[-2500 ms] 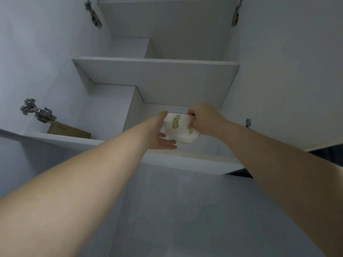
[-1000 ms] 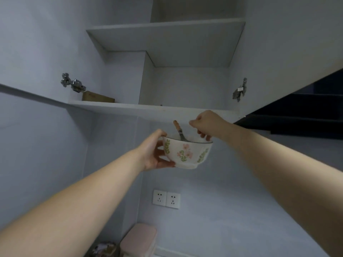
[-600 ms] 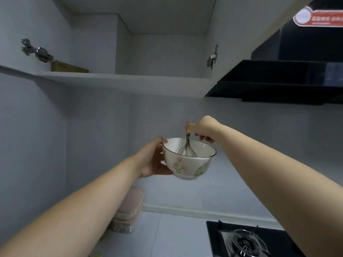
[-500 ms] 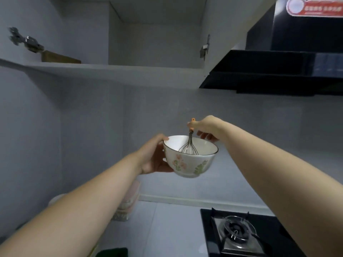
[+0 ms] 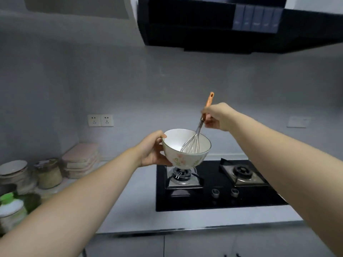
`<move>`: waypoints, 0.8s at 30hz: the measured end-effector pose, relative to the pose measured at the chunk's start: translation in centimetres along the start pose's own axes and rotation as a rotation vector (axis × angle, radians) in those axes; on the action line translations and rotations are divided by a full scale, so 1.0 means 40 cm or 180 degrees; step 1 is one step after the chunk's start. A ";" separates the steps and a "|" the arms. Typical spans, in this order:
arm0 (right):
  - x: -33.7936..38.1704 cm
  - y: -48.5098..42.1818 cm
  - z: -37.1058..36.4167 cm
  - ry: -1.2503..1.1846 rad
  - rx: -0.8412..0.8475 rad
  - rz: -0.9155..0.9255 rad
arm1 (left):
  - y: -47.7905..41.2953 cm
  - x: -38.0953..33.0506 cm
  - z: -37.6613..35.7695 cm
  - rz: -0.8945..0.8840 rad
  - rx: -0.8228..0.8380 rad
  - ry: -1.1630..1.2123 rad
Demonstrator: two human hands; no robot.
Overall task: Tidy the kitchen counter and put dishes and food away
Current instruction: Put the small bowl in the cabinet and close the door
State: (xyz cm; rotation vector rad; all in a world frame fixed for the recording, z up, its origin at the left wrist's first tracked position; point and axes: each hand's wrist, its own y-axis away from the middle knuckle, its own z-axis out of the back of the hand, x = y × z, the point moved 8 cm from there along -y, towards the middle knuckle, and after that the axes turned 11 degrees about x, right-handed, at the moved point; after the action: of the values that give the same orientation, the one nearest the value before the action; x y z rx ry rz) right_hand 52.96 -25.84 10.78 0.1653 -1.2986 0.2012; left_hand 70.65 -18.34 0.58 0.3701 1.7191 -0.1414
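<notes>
A white bowl (image 5: 185,154) with a pink and green flower pattern hangs in the air above the stove's left burner. My left hand (image 5: 151,150) grips it by its left side, thumb at the rim. A wire whisk (image 5: 192,142) with an orange handle stands tilted inside the bowl, its wires against the inner wall. My right hand (image 5: 218,115) pinches the whisk's handle just above the bowl, with the orange tip sticking up past my fingers.
A black two-burner gas stove (image 5: 213,193) is set into the grey counter (image 5: 133,206) below. Jars (image 5: 49,175), stacked plates (image 5: 14,173) and pink lidded boxes (image 5: 81,160) crowd the counter's left end. A black range hood (image 5: 232,23) hangs overhead. Wall sockets (image 5: 100,120) sit on the backsplash.
The bowl with the whisk has come down from the upper cabinet shelf to above the stove. My view has dropped from the cabinet to the counter. My right hand has lifted the whisk's handle higher.
</notes>
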 end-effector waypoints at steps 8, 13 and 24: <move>-0.337 0.159 0.351 -0.1146 -0.0711 -0.0280 | -0.189 0.202 -0.308 -0.0046 -0.0113 0.0550; -0.559 0.235 0.526 -0.1888 -0.1145 -0.0551 | -0.295 0.288 -0.510 -0.0022 -0.0021 0.0814; -0.853 0.256 0.835 -0.2437 -0.1558 -0.0711 | -0.627 0.443 -0.826 0.0397 0.0337 0.0929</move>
State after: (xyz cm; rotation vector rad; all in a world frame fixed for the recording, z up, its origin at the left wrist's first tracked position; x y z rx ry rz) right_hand 10.49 -25.57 -13.32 -0.0438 -2.0299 -0.4143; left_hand 29.17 -29.12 -13.45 0.5986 1.9742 -0.0905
